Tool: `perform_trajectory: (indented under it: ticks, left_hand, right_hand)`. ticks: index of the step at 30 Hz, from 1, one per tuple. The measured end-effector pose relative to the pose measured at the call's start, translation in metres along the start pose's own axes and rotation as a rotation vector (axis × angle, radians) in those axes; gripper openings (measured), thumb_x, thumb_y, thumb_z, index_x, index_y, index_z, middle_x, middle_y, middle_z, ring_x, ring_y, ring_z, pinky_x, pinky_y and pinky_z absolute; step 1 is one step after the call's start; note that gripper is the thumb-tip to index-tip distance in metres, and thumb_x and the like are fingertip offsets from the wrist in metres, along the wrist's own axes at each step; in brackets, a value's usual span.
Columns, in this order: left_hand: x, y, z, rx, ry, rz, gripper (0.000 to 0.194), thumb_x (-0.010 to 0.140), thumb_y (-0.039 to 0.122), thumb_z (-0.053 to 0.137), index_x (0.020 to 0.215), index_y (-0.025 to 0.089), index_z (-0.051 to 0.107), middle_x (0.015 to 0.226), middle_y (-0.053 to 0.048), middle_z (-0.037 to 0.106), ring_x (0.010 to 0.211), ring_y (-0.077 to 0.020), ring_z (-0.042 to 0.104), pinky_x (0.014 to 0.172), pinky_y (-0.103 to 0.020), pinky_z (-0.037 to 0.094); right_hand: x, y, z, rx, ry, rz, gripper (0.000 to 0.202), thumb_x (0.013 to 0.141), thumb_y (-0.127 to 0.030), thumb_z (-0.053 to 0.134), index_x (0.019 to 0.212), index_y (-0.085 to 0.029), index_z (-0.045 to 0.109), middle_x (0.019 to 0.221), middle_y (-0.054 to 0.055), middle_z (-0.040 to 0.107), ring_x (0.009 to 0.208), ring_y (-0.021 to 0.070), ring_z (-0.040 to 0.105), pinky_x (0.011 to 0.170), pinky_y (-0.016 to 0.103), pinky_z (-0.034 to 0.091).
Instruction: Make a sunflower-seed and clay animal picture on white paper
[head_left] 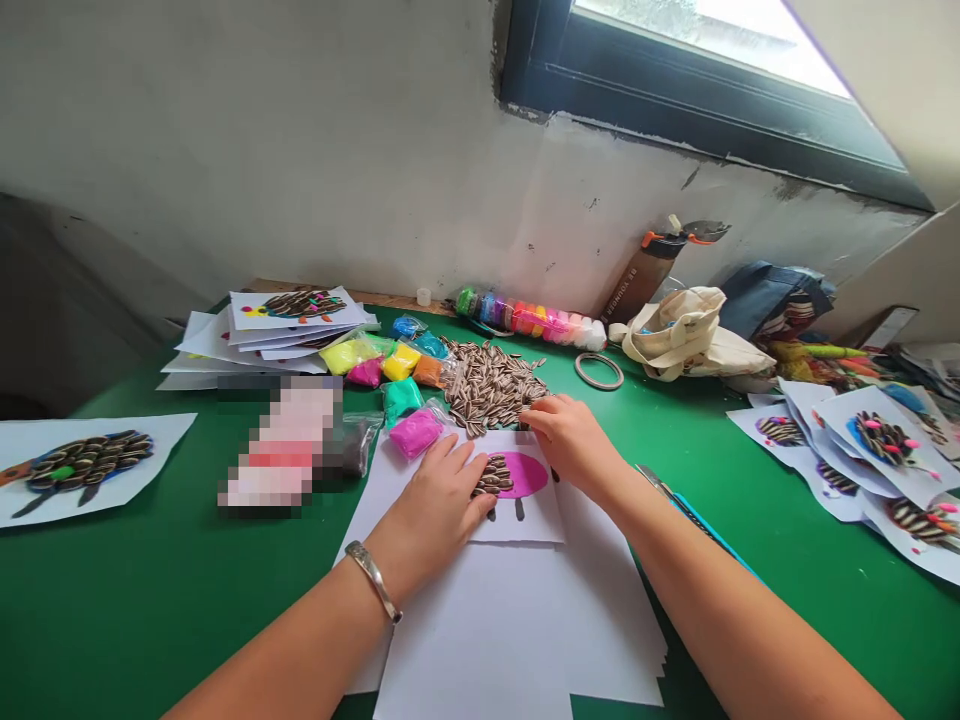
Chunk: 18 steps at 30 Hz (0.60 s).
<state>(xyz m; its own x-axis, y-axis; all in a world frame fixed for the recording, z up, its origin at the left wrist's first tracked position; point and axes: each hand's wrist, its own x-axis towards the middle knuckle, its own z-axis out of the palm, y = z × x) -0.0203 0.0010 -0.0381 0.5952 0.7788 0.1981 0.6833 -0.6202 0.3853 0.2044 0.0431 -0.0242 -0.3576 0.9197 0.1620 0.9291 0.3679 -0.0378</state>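
Note:
My left hand [442, 500] lies flat with its fingers apart on a white sheet of paper [517, 527], beside a pink clay oval [531, 475]. Striped sunflower seeds [493, 476] cover the oval's left part, and two short dark legs show below it. At the near edge of a heap of loose sunflower seeds [491, 385] is my right hand [566, 432], its fingers bent and drawn together. What its fingertips hold, if anything, is too small to make out. More white paper [480, 630] lies beneath the drawing.
Bags of coloured clay [416, 430] lie left of the seeds. Finished seed pictures [296, 305] are stacked behind, with others [889, 440] at right. A tape roll [600, 371], cloth bag [690, 335], bottle [645, 275] and blue cutter [701, 525] are at right.

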Motion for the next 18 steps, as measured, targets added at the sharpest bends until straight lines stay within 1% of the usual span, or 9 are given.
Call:
perform_trajectory:
  ticks: [4, 8, 13, 16, 18]
  left_hand:
    - [0.0, 0.005, -0.004, -0.024, -0.033, -0.026, 0.032, 0.093, 0.027, 0.058, 0.121, 0.012, 0.06, 0.121, -0.013, 0.061, 0.123, -0.0329, 0.044, 0.106, -0.05, 0.04]
    - [0.0, 0.008, -0.008, -0.053, -0.04, -0.045, 0.028, 0.092, 0.026, 0.059, 0.117, 0.013, 0.061, 0.115, -0.011, 0.061, 0.119, -0.0305, 0.045, 0.105, -0.047, 0.041]
    - [0.0, 0.006, -0.006, -0.05, -0.021, -0.036, 0.03, 0.091, 0.025, 0.06, 0.119, 0.013, 0.06, 0.119, -0.012, 0.061, 0.124, -0.0314, 0.043, 0.107, -0.049, 0.04]
    - [-0.001, 0.005, -0.004, -0.04, -0.007, -0.032, 0.031, 0.091, 0.026, 0.06, 0.119, 0.013, 0.06, 0.121, -0.013, 0.062, 0.126, -0.0326, 0.043, 0.107, -0.051, 0.04]
    - [-0.001, 0.006, -0.004, -0.037, -0.002, -0.034, 0.031, 0.091, 0.026, 0.06, 0.119, 0.014, 0.06, 0.121, -0.013, 0.062, 0.127, -0.0328, 0.044, 0.107, -0.051, 0.04]
  right_hand:
    - [0.007, -0.005, 0.006, -0.127, -0.041, -0.021, 0.022, 0.091, -0.011, 0.05, 0.087, -0.022, 0.068, 0.092, 0.005, 0.067, 0.089, 0.019, 0.053, 0.071, 0.031, 0.026]
    - [0.007, -0.006, 0.011, -0.188, -0.045, -0.026, 0.02, 0.092, -0.012, 0.048, 0.081, -0.02, 0.063, 0.087, 0.006, 0.065, 0.086, 0.0191, 0.052, 0.07, 0.032, 0.024]
    - [0.009, -0.004, 0.012, -0.167, -0.03, -0.013, 0.017, 0.093, -0.013, 0.048, 0.082, -0.019, 0.061, 0.088, 0.005, 0.063, 0.086, 0.0189, 0.052, 0.069, 0.031, 0.024]
    - [0.01, -0.004, 0.014, -0.145, -0.026, -0.007, 0.017, 0.093, -0.014, 0.048, 0.081, -0.019, 0.059, 0.085, 0.004, 0.063, 0.082, 0.0182, 0.052, 0.067, 0.03, 0.024]
    - [0.01, -0.005, 0.016, -0.162, -0.011, -0.029, 0.018, 0.092, -0.011, 0.047, 0.08, -0.018, 0.059, 0.082, 0.004, 0.062, 0.078, 0.0182, 0.052, 0.067, 0.031, 0.025]
